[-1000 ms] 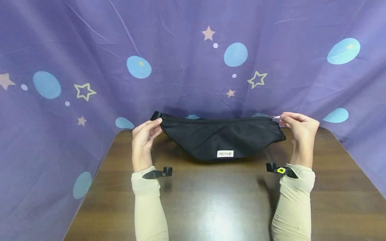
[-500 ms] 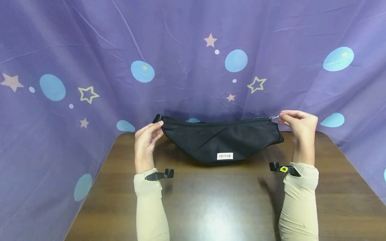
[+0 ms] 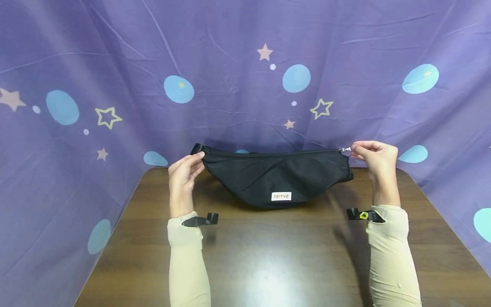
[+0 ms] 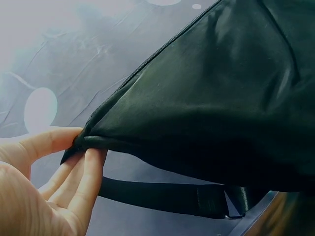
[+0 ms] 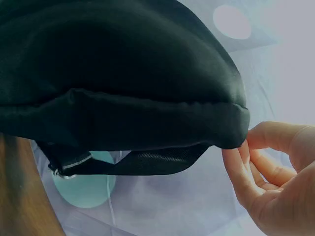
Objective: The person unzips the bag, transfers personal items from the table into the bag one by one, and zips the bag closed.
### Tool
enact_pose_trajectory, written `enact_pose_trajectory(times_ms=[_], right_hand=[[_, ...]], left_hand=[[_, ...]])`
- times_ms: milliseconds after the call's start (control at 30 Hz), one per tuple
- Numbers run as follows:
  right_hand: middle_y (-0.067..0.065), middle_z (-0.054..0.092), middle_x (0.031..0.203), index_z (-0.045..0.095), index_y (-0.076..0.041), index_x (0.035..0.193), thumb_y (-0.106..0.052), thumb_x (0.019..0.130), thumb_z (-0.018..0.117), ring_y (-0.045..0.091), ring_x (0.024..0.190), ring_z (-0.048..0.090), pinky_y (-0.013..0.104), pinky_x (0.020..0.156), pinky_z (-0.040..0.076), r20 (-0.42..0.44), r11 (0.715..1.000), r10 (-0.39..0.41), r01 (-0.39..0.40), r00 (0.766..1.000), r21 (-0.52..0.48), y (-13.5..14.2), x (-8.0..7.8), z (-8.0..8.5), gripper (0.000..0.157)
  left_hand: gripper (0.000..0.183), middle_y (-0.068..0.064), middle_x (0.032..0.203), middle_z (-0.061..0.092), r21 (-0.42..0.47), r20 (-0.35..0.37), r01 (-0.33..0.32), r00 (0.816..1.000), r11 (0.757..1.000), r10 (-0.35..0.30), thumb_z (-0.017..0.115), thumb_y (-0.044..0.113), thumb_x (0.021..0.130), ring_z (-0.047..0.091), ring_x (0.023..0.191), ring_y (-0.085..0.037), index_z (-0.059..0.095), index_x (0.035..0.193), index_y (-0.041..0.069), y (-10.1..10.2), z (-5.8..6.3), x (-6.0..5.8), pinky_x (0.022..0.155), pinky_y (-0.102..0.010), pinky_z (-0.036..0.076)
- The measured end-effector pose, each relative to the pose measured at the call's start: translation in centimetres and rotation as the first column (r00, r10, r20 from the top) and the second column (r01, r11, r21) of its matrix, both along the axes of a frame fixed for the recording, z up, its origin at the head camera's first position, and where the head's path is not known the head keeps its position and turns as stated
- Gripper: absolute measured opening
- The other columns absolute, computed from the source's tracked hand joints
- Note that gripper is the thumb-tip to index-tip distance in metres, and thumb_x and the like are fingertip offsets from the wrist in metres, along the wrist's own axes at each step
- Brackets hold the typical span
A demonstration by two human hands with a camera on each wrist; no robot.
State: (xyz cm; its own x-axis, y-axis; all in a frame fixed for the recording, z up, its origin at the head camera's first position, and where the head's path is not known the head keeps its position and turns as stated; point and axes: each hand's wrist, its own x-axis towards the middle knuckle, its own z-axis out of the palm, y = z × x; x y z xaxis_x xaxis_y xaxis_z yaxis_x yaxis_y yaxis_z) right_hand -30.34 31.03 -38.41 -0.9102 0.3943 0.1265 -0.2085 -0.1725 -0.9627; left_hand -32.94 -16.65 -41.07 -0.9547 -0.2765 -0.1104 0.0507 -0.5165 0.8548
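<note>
A black waist bag (image 3: 276, 177) with a white FEIYVE label (image 3: 281, 196) is held up by its two ends over the table. My left hand (image 3: 184, 175) pinches its left corner between thumb and fingers, which shows closely in the left wrist view, just below the end of the zipper (image 4: 142, 69). At the other end, my right hand (image 3: 377, 160) pinches the silver zipper pull (image 3: 345, 149). In the right wrist view the bag's end hides the pull, with the fingertips (image 5: 234, 162) right at the corner. Behind the bag hangs its black strap (image 4: 157, 196).
The brown wooden table (image 3: 238, 256) extends below the bag and both forearms. A purple curtain (image 3: 230, 51) printed with stars and blue ovals closes off the back and sides. Black camera bands (image 3: 199, 220) sit on both wrists.
My right hand, with the zipper pull, has moved slightly left, and the bag's right end has shifted left with it. The left hand stays at its corner. The head view has tilted slightly.
</note>
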Motion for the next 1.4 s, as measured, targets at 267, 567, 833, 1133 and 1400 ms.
enact_pose_trajectory(times_ms=[267, 567, 833, 1133, 1400], right_hand=[[-0.001, 0.075, 0.066, 0.077, -0.007, 0.072, 0.017, 0.089, 0.064, 0.01, 0.058, 0.073, 0.021, 0.06, 0.061, 0.061, 0.99, 0.137, -0.138, 0.989, 0.019, 0.7, 0.4, -1.1, 0.032], [-0.002, 0.074, 0.071, 0.074, -0.008, 0.079, 0.013, 0.093, 0.061, 0.008, 0.06, 0.07, 0.021, 0.058, 0.061, 0.021, 0.944, 0.293, -0.293, 0.956, 0.149, 1.7, 0.6, -0.5, 0.028], [0.001, 0.076, 0.07, 0.076, -0.003, 0.08, 0.017, 0.09, 0.062, 0.009, 0.057, 0.07, 0.022, 0.053, 0.06, -0.107, 0.951, 0.292, -0.276, 0.951, 0.14, 1.6, 0.9, 2.4, 0.026], [0.003, 0.076, 0.073, 0.077, -0.003, 0.077, 0.018, 0.093, 0.056, 0.011, 0.059, 0.07, 0.022, 0.058, 0.061, -0.041, 0.938, 0.345, -0.346, 0.938, -0.019, 2.8, 0.5, 2.0, 0.034], [0.0, 0.075, 0.075, 0.076, -0.006, 0.076, 0.01, 0.097, 0.055, 0.008, 0.063, 0.069, 0.02, 0.065, 0.062, 0.123, 0.92, 0.392, -0.391, 0.912, -0.031, 3.1, 0.2, 1.8, 0.033]], left_hand=[[0.035, 0.002, 0.062, 0.073, -0.03, 0.041, 0.039, 0.998, 0.999, -0.037, 0.07, -0.008, 0.089, 0.071, 0.057, -0.007, 0.067, 0.061, 0.012, -0.1, -0.4, -0.3, 0.059, -0.022, 0.061], [0.032, 0.002, 0.063, 0.073, -0.124, 0.05, 0.124, 0.992, 0.985, -0.118, 0.07, -0.007, 0.089, 0.071, 0.059, -0.007, 0.068, 0.064, 0.012, -0.7, 0.8, -0.4, 0.06, -0.021, 0.061], [0.033, 0.0, 0.062, 0.073, -0.122, 0.05, 0.081, 0.996, 0.989, -0.075, 0.07, -0.01, 0.088, 0.072, 0.057, -0.008, 0.069, 0.063, 0.011, -0.9, 1.7, 0.1, 0.059, -0.022, 0.062], [0.032, 0.001, 0.067, 0.075, -0.127, 0.039, 0.073, 0.997, 0.989, -0.068, 0.069, -0.01, 0.088, 0.072, 0.06, -0.008, 0.069, 0.064, 0.011, -0.8, 1.9, 0.7, 0.06, -0.023, 0.062], [0.026, 0.003, 0.065, 0.074, -0.167, 0.081, 0.102, 0.993, 0.981, -0.089, 0.073, -0.007, 0.087, 0.072, 0.06, -0.008, 0.067, 0.069, 0.011, -0.3, 2.8, 0.2, 0.061, -0.022, 0.062]])
